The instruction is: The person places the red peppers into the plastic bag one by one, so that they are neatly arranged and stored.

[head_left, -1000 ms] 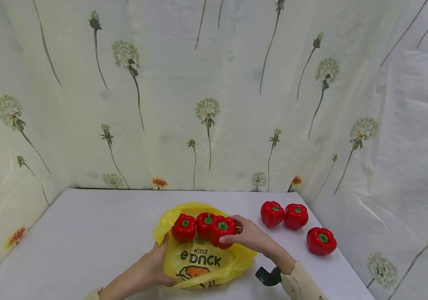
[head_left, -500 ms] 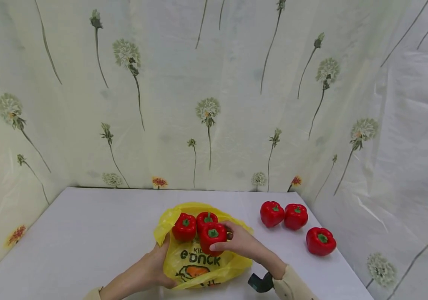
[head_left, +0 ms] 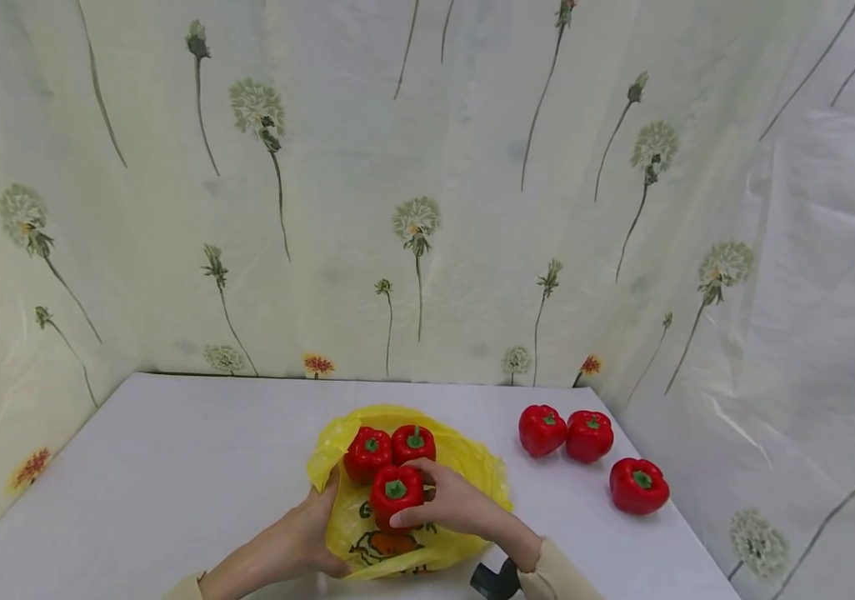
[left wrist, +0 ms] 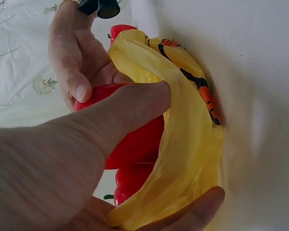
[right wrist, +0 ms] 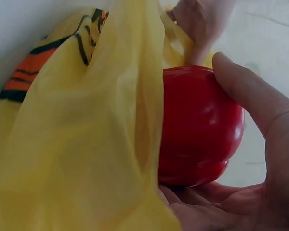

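Observation:
My right hand grips a red bell pepper with a green stem, thumb on one side and fingers on the other. The pepper is over the opening of a yellow plastic bag printed with dark letters and an orange picture. In the right wrist view the bag's rim covers part of the pepper. My left hand holds the bag's left rim, its thumb inside and fingers outside. Two more red bell peppers, a left one and a right one, sit in the bag behind the held pepper.
Three red bell peppers lie on the right of the white table: one at the back, one beside it and one nearer. A curtain with dandelion prints hangs behind and at both sides.
My right hand has moved left and toward me with its bell pepper, over the bag's printed part. The left hand stays at the bag's rim.

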`<act>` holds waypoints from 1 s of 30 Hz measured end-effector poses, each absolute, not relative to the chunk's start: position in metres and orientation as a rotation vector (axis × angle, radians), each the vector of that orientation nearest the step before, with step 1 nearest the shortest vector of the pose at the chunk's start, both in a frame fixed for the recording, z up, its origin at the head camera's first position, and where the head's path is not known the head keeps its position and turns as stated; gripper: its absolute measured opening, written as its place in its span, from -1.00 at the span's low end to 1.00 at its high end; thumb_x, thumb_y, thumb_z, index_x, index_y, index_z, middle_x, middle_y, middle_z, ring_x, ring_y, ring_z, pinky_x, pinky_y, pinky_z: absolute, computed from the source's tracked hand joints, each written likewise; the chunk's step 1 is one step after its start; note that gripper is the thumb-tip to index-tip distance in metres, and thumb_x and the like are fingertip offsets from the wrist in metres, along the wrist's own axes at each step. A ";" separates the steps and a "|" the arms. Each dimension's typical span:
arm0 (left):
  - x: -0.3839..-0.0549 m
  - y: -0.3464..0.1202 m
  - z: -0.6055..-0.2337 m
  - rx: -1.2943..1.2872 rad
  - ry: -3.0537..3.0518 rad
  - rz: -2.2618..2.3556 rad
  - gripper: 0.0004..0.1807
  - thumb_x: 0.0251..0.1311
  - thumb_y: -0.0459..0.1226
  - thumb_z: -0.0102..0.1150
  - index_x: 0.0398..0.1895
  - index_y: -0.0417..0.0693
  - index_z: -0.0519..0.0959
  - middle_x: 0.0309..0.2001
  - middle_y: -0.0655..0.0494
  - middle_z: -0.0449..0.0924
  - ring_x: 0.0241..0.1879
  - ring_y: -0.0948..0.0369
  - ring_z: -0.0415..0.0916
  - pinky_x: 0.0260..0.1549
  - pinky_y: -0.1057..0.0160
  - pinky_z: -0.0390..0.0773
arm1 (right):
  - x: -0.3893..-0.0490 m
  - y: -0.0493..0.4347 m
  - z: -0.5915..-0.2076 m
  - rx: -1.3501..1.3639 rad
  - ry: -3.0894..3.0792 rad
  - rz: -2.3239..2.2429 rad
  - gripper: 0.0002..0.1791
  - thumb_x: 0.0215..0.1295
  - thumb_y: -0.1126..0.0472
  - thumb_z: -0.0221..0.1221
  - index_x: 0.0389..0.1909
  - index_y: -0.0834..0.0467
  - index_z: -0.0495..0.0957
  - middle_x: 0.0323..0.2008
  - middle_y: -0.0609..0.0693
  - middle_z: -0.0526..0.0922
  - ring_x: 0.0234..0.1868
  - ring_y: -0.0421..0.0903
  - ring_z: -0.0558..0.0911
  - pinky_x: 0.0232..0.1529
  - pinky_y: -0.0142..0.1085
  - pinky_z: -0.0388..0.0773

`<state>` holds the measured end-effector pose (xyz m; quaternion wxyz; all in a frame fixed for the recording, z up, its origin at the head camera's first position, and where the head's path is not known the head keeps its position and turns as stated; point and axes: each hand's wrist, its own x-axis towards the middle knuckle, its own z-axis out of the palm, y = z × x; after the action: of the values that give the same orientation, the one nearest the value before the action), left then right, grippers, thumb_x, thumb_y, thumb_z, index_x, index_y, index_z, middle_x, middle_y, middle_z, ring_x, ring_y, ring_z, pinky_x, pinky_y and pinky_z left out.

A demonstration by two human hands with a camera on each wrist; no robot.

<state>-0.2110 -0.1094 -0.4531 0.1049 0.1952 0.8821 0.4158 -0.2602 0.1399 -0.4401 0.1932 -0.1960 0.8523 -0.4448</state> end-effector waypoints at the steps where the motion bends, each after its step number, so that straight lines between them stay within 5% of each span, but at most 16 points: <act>1: -0.211 -0.109 -0.453 0.580 2.596 1.230 0.53 -0.44 -0.28 0.63 0.52 -0.22 -0.34 0.48 -0.34 -0.07 0.24 -0.17 0.33 0.16 -0.28 0.38 | -0.260 0.137 -0.441 -0.546 2.385 -1.244 -0.14 0.01 -0.13 0.40 0.31 0.10 0.31 0.09 -0.02 0.57 0.10 -0.03 0.53 0.04 -0.09 0.61; 10: -0.213 -0.110 -0.456 0.600 2.527 1.253 0.58 -0.45 -0.32 0.62 0.52 -0.08 -0.43 0.51 -0.29 -0.21 0.22 -0.11 0.33 0.11 -0.23 0.45 | -0.257 0.118 -0.448 -0.537 2.387 -1.203 -0.18 -0.01 -0.12 0.41 0.24 0.12 0.35 0.06 -0.02 0.57 0.04 -0.06 0.54 0.03 -0.07 0.61; 20: -0.214 -0.110 -0.456 0.609 2.555 1.224 0.58 -0.44 -0.33 0.63 0.50 -0.17 -0.45 0.49 -0.30 -0.17 0.23 -0.11 0.33 0.13 -0.23 0.44 | -0.254 0.107 -0.458 -0.551 2.346 -1.255 -0.17 0.04 -0.05 0.41 0.27 0.21 0.31 0.13 0.01 0.56 0.14 -0.01 0.54 0.13 -0.05 0.55; 30: -0.213 -0.110 -0.455 0.596 2.559 1.222 0.57 -0.45 -0.34 0.62 0.51 -0.17 -0.45 0.48 -0.33 -0.13 0.27 -0.17 0.30 0.13 -0.23 0.43 | -0.255 0.108 -0.456 -0.564 2.402 -1.195 -0.34 0.01 -0.04 0.43 0.13 0.12 0.50 -0.05 -0.15 0.67 -0.05 -0.19 0.60 0.06 -0.14 0.58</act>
<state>-0.2131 -0.1097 -0.4554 0.1217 0.2043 0.8765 0.4185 -0.2554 0.1076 -0.4563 0.1985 -0.2014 0.8588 -0.4273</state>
